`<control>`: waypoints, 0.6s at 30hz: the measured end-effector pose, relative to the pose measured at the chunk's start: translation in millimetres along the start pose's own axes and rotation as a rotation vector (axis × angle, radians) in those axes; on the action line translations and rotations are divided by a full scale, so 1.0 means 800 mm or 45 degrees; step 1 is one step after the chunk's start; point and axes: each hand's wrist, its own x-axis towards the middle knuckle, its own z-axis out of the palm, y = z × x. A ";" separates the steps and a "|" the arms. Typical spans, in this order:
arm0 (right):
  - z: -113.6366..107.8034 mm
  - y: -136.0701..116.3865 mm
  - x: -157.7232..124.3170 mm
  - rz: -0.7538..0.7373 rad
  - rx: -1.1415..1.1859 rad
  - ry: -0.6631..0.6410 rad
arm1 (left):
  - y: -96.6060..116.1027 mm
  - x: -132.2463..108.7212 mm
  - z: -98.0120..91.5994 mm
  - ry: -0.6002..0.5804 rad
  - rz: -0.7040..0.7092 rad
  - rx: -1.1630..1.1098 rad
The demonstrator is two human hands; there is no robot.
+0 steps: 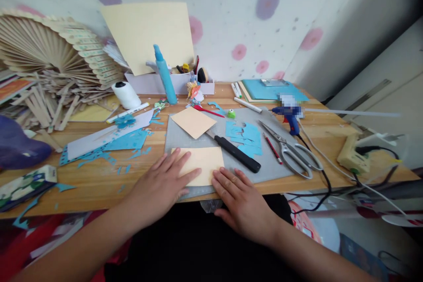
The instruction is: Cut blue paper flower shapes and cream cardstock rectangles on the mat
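Note:
My left hand (161,183) lies flat with fingers spread on a tan paper sheet (206,163) at the near edge of a grey cutting mat (271,163). Beside it, my right hand (243,200) rests flat with fingers stretched out, fingertips touching the sheet's right corner and the mat's front edge. A second tan paper square (193,122) lies farther back on the mat. Just beyond my right hand a black-handled knife (236,153) lies on the mat, with blue paper cut-outs (246,135) behind it.
Large scissors (292,152) and a red pencil (272,147) lie on the mat's right side, a blue glue gun (291,116) behind them. A blue bottle (164,75), white box (155,83), thread spool (125,94), wooden sticks (49,75) and blue scraps (112,143) fill the left and back.

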 end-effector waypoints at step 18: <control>0.008 0.003 0.000 -0.018 -0.048 0.093 | 0.068 -0.029 0.024 0.103 -0.127 -0.030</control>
